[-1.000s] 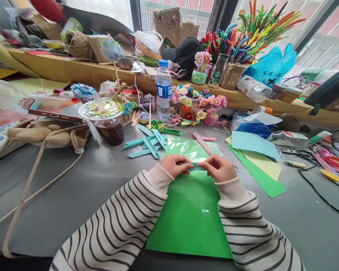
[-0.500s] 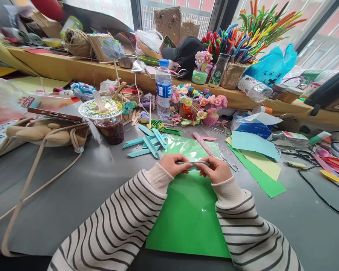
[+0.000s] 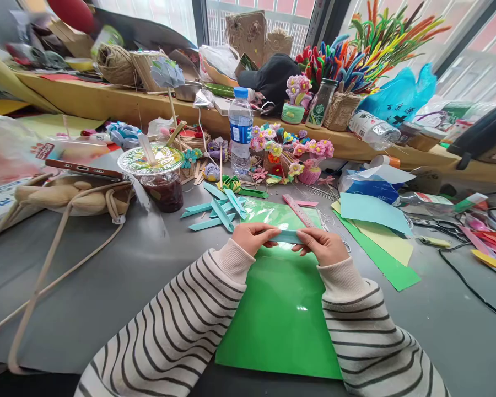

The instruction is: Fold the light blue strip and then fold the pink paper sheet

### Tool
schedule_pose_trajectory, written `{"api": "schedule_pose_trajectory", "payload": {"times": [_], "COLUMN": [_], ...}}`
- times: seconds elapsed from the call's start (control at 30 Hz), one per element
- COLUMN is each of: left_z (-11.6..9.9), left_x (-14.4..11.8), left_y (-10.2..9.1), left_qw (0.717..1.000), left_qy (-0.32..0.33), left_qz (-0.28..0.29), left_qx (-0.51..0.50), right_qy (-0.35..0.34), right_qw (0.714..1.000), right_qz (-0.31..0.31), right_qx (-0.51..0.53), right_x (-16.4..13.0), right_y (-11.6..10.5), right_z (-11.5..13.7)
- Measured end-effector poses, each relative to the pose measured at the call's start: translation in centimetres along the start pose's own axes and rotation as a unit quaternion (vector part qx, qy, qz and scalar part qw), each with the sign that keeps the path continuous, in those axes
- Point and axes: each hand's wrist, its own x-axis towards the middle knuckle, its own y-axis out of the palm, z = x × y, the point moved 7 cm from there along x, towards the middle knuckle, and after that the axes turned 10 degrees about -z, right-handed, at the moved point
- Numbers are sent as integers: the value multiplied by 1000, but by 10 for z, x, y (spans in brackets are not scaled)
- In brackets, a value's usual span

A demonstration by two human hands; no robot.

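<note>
My left hand (image 3: pixel 254 237) and my right hand (image 3: pixel 324 245) pinch the two ends of a narrow folded strip of light blue paper (image 3: pixel 288 236), held level just above a glossy green sheet (image 3: pixel 281 314) on the grey table. Both sleeves are striped. A pile of similar folded light blue strips (image 3: pixel 217 208) lies a little beyond my left hand. A pink ruler (image 3: pixel 298 210) rests on the green sheet past my fingers.
A lidded cup of dark drink (image 3: pixel 159 176) and a beige bag (image 3: pixel 70 198) with a phone sit at left. A water bottle (image 3: pixel 240 129), small craft flowers (image 3: pixel 291 149), coloured paper sheets (image 3: pixel 376 226), scissors (image 3: pixel 432 223) and a black cable (image 3: pixel 471 286) lie around.
The strip has turned in my fingers, from edge-on half a second ago to showing its blue face. My hands stay in the same spot.
</note>
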Motion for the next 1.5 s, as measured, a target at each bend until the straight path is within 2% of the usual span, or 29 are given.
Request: {"api": "schedule_pose_trajectory", "payload": {"times": [0.2,0.3,0.4,0.53,0.7,0.87,1.07,1.3,1.5], "left_z": [0,1,1,3,-1,0,-1,0,1], "left_x": [0,2,3,2,-3,-2,0,0,-3], "left_y": [1,-2,-5,0,9,3,0,-3,6], "left_qw": [1000,1000,999,998,991,993,998,999,993], "left_qy": [13,13,18,16,40,14,14,16,34], "left_qz": [16,-4,-14,23,67,26,15,-6,67], "left_qx": [-2,11,28,60,112,111,61,42,88], "right_qy": [-21,-13,-13,-16,-25,-11,-19,-23,-26], "right_qw": [999,998,999,999,998,996,998,998,999], "right_qz": [-44,-63,-53,-29,-29,-69,-61,-60,-38], "right_qx": [5,-10,-3,-4,-39,-57,-8,-13,-13], "right_x": [-1,-3,-3,-3,-5,-5,-4,-3,-5], "right_y": [-4,-7,-5,2,5,-3,-6,-7,0], "right_z": [6,6,4,-1,-1,2,4,2,4]}}
